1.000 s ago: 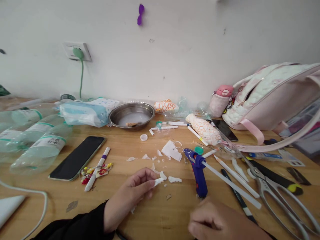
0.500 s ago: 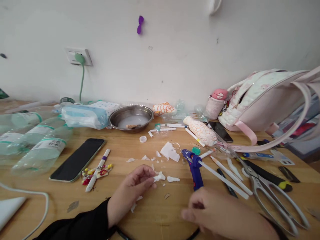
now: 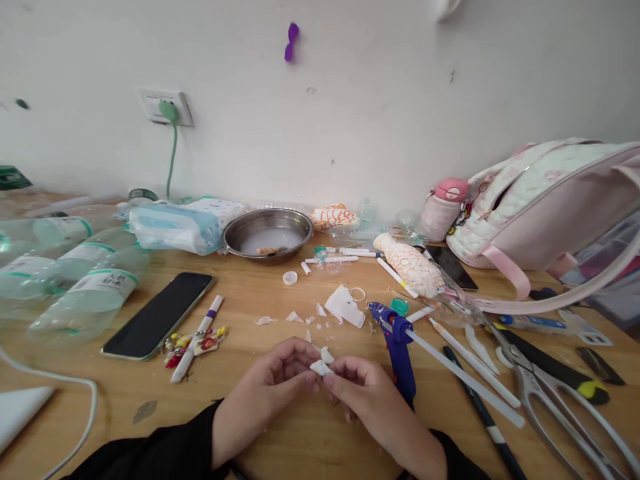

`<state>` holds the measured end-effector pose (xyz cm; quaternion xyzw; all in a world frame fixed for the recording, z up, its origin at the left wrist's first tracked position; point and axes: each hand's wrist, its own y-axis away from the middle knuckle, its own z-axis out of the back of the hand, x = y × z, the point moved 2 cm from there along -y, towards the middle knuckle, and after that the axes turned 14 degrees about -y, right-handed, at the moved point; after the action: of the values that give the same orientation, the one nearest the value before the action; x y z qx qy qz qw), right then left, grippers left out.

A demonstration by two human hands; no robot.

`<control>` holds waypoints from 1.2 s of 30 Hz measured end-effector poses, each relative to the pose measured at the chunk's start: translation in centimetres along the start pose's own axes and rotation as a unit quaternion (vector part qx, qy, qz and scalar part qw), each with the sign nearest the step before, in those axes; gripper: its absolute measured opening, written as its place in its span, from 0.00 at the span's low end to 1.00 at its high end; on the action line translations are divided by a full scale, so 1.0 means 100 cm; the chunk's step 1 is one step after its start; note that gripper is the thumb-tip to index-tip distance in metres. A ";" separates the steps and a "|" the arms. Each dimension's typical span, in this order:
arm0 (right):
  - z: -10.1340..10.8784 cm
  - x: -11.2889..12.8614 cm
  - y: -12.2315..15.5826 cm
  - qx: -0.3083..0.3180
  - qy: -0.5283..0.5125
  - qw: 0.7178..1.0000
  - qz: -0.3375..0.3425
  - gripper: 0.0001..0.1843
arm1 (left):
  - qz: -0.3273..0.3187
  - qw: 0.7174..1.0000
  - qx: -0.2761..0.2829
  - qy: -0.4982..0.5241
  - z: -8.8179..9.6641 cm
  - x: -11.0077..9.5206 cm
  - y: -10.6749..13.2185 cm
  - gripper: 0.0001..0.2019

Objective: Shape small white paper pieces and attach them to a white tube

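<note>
Near the front middle of the table, my left hand [image 3: 273, 383] and my right hand [image 3: 377, 403] come together, fingertips closed on a small crumpled white paper piece [image 3: 321, 367]. Parts of it are hidden behind the fingers. Just beyond lie torn white scraps [image 3: 294, 317] and a larger white paper piece [image 3: 345, 305]. Right of my right hand lies a blue glue gun [image 3: 400, 353] with a long whitish glue stick [image 3: 465, 377] jutting from its back. A white fish-shaped model [image 3: 410, 265] with orange scale lines lies farther back.
Large scissors [image 3: 545, 400] and a dark pen [image 3: 483, 413] lie at right, beneath a pink backpack [image 3: 560, 213]. A metal bowl [image 3: 235, 247] stands at the back. On the left are a phone [image 3: 159, 315], a marker [image 3: 207, 317] and clear plastic bottles [image 3: 95, 300].
My right hand has moved left and in to meet my left hand, and now pinches the white paper piece too. The view has shifted slightly; the dark pen shows more fully.
</note>
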<state>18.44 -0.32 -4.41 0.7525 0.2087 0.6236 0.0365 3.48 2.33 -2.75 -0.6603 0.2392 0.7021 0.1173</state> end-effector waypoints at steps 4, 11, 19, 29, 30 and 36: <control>0.000 -0.004 0.001 -0.009 0.046 0.999 0.028 0.11 | 0.027 0.999 0.006 -0.041 0.000 -0.001 -0.001 0.10; 0.000 -0.002 0.004 -0.033 0.145 0.987 0.060 0.10 | 0.044 0.997 0.011 -0.067 -0.001 -0.004 -0.001 0.09; -0.002 0.002 0.004 -0.039 0.155 0.985 0.061 0.08 | 0.052 0.996 0.004 -0.070 0.000 -0.004 -0.002 0.09; -0.002 0.003 0.005 -0.026 0.138 0.989 0.054 0.09 | 0.075 0.991 -0.007 -0.114 0.000 -0.006 -0.002 0.11; -0.002 0.002 0.005 -0.017 0.131 0.990 0.047 0.09 | 0.079 0.991 -0.010 -0.110 0.001 -0.006 -0.002 0.12; 0.000 -0.002 0.006 -0.015 0.085 0.996 0.031 0.08 | 0.097 0.992 -0.026 -0.082 0.007 0.001 -0.004 0.13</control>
<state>18.55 -0.95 -4.35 0.7022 0.1784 0.6892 0.0108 3.08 2.97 -2.93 -0.5771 0.2733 0.7679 0.0504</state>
